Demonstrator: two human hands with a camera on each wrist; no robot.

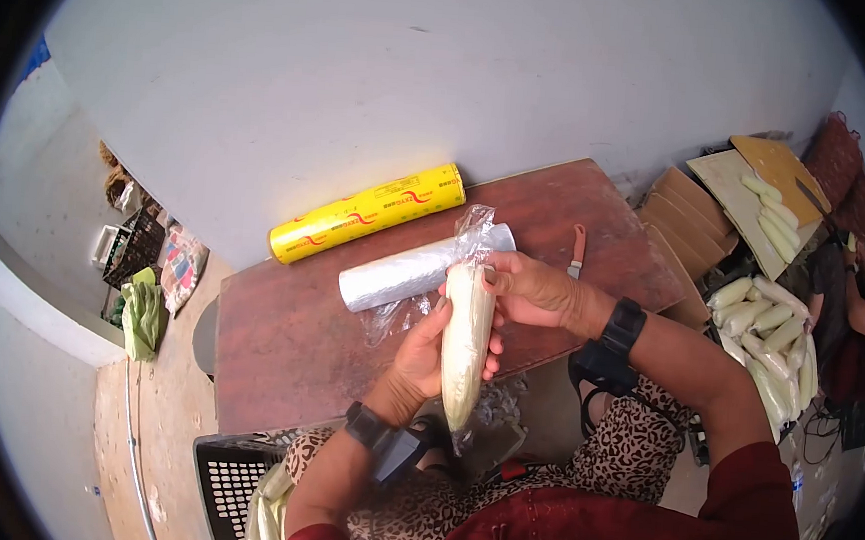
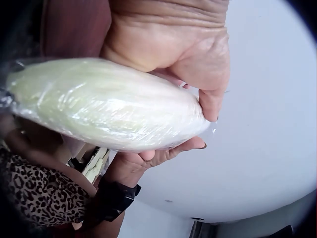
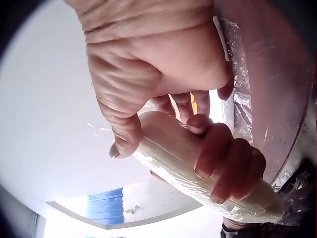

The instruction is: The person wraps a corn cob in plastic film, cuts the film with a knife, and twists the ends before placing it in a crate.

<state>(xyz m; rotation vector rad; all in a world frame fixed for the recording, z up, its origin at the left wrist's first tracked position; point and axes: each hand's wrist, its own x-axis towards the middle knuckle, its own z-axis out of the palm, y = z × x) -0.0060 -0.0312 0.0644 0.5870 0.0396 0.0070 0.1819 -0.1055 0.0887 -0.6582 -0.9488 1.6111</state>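
Note:
A pale ear of corn (image 1: 465,348) in its husk, wrapped in clear film, is held up over the table's front edge. My left hand (image 1: 421,354) grips it around the middle, with the fingers curled about its far side in the right wrist view. At the upper end my right hand (image 1: 531,295) pinches the corn and film, its thumb (image 3: 126,139) on one side. Loose film (image 1: 474,231) sticks up past that end. Behind the hands lies a whitish roll of cling film (image 1: 382,279), a crumpled piece of film beside it.
On the reddish table (image 1: 266,359) are a yellow printed box (image 1: 366,213) and a knife (image 1: 578,248). Several wrapped ears (image 1: 769,334) are piled at the right, near boards (image 1: 756,227) with more ears. A black crate (image 1: 227,486) stands at the lower left.

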